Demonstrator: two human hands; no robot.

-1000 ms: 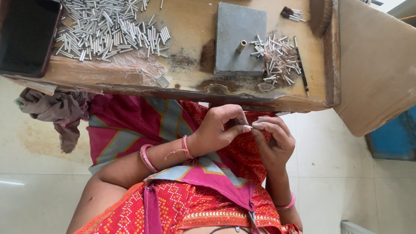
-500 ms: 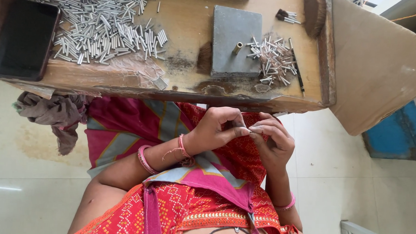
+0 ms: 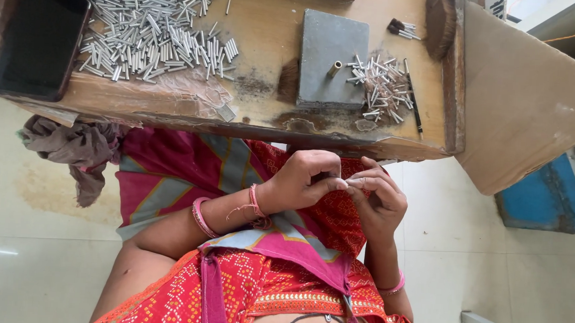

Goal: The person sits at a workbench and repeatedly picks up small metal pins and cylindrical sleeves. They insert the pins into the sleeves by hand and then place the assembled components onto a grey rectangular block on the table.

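Observation:
My left hand (image 3: 303, 178) and my right hand (image 3: 379, 201) meet over my lap, just below the front edge of the wooden work board (image 3: 264, 109). Their fingertips pinch a small silver metal tube (image 3: 349, 181) between them; most of the tube is hidden by the fingers. On the board above stands a grey square block (image 3: 331, 53) with a short brass peg (image 3: 335, 68) on it. To the right of the block lies a small heap of short metal tubes (image 3: 384, 88).
A large pile of silver tubes (image 3: 151, 29) covers the board's left part, next to a black phone (image 3: 37, 44). A thin dark tool (image 3: 414, 102) lies by the small heap. A brown cloth (image 3: 75, 149) hangs at left; a cardboard sheet (image 3: 529, 101) stands at right.
Both hands stay pressed together over the lap, with only small finger movements. The view has shifted slightly.

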